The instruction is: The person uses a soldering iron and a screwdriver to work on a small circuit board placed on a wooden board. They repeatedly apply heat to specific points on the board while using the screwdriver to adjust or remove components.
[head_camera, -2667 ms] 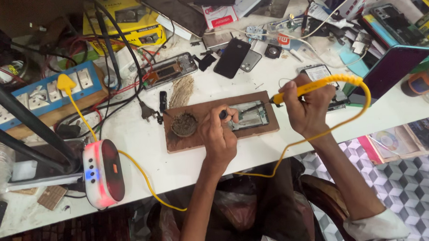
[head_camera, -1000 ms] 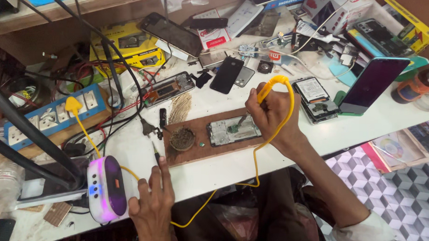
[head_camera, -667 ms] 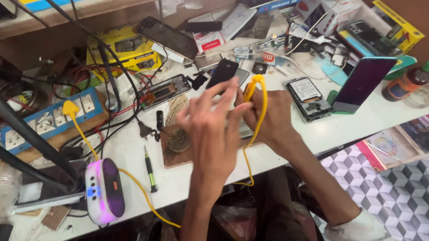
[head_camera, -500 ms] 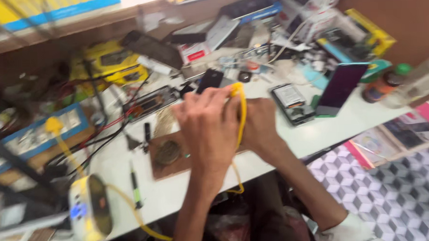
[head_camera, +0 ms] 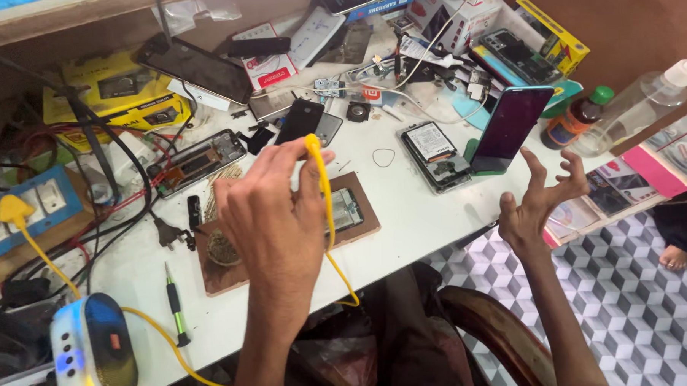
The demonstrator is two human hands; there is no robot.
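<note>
Head view: the left hand (head_camera: 272, 211) is raised over the brown board (head_camera: 284, 241), fingers pinched together on the yellow iron (head_camera: 318, 179), whose cable (head_camera: 334, 254) loops down to the station (head_camera: 94, 361) at the near left. The right hand (head_camera: 538, 201) hovers off the bench's right edge, fingers spread apart, holding nothing. On the board lies an opened phone (head_camera: 345, 208), partly hidden behind the left hand.

To do this well, I judge the iron should be kept upright with its cable clear of the board, and the hot tip kept away from the free hand.

Counted: one iron, one station, one board, one green screwdriver (head_camera: 175, 305), two bottles (head_camera: 622, 115) at the far right.
</note>
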